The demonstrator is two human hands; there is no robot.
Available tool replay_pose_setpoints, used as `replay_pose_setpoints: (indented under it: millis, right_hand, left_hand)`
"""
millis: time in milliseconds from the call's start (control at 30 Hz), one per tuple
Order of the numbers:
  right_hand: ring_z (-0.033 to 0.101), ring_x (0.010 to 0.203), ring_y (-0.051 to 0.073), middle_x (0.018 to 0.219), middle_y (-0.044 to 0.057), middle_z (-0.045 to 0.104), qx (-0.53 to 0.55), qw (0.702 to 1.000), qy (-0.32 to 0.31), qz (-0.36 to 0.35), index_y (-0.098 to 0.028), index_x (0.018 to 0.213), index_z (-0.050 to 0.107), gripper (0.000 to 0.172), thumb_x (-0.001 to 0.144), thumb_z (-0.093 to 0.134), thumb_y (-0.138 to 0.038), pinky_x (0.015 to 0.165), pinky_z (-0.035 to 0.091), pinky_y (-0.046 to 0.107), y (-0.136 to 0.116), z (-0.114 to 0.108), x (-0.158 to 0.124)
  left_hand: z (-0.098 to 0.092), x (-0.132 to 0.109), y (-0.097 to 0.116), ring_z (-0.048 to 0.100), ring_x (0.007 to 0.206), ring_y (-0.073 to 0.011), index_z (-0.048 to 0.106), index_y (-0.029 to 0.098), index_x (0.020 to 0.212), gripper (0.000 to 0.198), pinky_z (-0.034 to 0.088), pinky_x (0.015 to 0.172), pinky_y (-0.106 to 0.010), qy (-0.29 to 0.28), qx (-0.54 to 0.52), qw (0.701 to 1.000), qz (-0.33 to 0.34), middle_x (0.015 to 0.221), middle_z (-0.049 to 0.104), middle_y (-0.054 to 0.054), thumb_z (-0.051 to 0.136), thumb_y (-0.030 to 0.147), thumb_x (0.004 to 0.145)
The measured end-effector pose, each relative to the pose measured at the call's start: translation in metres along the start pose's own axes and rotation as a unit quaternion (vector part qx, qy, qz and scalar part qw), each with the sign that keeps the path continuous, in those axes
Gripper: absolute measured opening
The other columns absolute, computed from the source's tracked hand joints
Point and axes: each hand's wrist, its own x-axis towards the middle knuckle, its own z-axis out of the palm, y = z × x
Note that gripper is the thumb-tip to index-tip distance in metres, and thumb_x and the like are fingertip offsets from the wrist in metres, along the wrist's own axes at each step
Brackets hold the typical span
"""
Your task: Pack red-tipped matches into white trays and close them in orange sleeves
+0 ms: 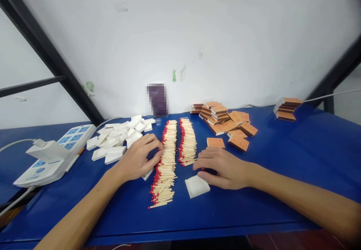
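Seems barely begun — match rows (165,159) loose on desk (282,174), white tray (197,186) empty; left hand (137,159) resting slack on matches, right hand (222,167) curled beside tray — grasp unclear.

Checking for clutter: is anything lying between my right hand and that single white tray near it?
Nothing visible. The right hand has its thumb right beside the white tray, with only bare blue table around. The shorter row of matches lies beyond the fingertips, not between.

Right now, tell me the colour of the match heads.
Red match heads, clearest in the head view.
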Motion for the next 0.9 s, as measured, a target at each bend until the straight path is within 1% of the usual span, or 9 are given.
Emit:
replay_pose_setpoints:
  millis: [67,200,367,600,667,800,900]
  right_hand:
    - [0.052,0.072,0.015,0.080,0.004,0.062,-0.001,1.000,-0.002,0.001,-0.015,0.097,0.065,0.025,0.101,0.044,-0.027,0.070,0.034,0.029,0.0000,0.0003,-0.0006]
    - [0.051,0.072,0.015,0.079,0.003,0.062,-0.003,1.000,-0.002,0.002,-0.015,0.097,0.065,0.024,0.101,0.045,-0.028,0.070,0.033,0.029,-0.0009,0.0013,-0.0013]
    - [0.050,0.070,0.015,0.076,0.003,0.060,-0.002,1.000,-0.007,0.004,-0.016,0.091,0.064,0.025,0.101,0.044,-0.028,0.070,0.033,0.030,-0.0016,0.0011,-0.0009]
    - [0.050,0.069,0.016,0.075,0.004,0.061,-0.002,1.000,-0.014,0.010,-0.016,0.089,0.065,0.029,0.102,0.042,-0.028,0.068,0.034,0.029,-0.0008,-0.0018,0.0007]
    - [0.051,0.070,0.016,0.076,0.004,0.062,-0.002,1.000,-0.013,0.016,-0.015,0.093,0.066,0.028,0.102,0.043,-0.028,0.068,0.035,0.029,0.0001,-0.0021,0.0002]
    - [0.055,0.074,0.017,0.082,0.006,0.065,-0.015,0.999,-0.004,0.029,-0.014,0.111,0.068,0.028,0.101,0.045,-0.026,0.069,0.036,0.029,0.0026,-0.0010,-0.0012]
    - [0.055,0.073,0.017,0.082,0.006,0.064,-0.025,0.999,-0.015,0.040,-0.014,0.114,0.070,0.031,0.102,0.043,-0.027,0.068,0.036,0.029,0.0045,0.0000,-0.0011]
  left_hand:
    - [-0.0008,0.0002,0.0010,0.052,0.086,-0.0184,0.057,0.019,0.092,0.014,0.043,0.078,-0.034,-0.001,-0.002,1.000,-0.004,0.094,0.056,-0.004,0.046,0.025,0.099]
    - [-0.0009,0.0009,0.0024,0.054,0.088,-0.0192,0.059,0.020,0.098,0.014,0.044,0.079,-0.034,-0.002,-0.001,1.000,-0.008,0.097,0.057,-0.005,0.046,0.026,0.099]
    - [-0.0004,0.0006,0.0024,0.054,0.089,-0.0190,0.059,0.019,0.093,0.016,0.044,0.080,-0.034,-0.009,-0.005,1.000,-0.014,0.097,0.058,-0.005,0.046,0.028,0.100]
    - [-0.0023,0.0009,0.0042,0.053,0.087,-0.0191,0.058,0.019,0.093,0.016,0.044,0.079,-0.035,-0.008,-0.006,1.000,-0.016,0.096,0.057,-0.005,0.045,0.027,0.100]
    - [-0.0027,0.0008,0.0041,0.052,0.086,-0.0191,0.057,0.019,0.094,0.017,0.043,0.079,-0.035,-0.004,-0.008,1.000,-0.023,0.095,0.057,-0.005,0.044,0.028,0.100]
    - [-0.0012,0.0011,0.0006,0.052,0.086,-0.0194,0.056,0.019,0.094,0.023,0.043,0.079,-0.035,0.009,0.011,0.998,-0.053,0.093,0.056,-0.004,0.038,0.029,0.103]
    - [0.0010,0.0019,-0.0038,0.052,0.088,-0.0205,0.055,0.019,0.096,0.026,0.043,0.081,-0.036,0.008,0.046,0.997,-0.069,0.094,0.055,-0.005,0.033,0.031,0.105]
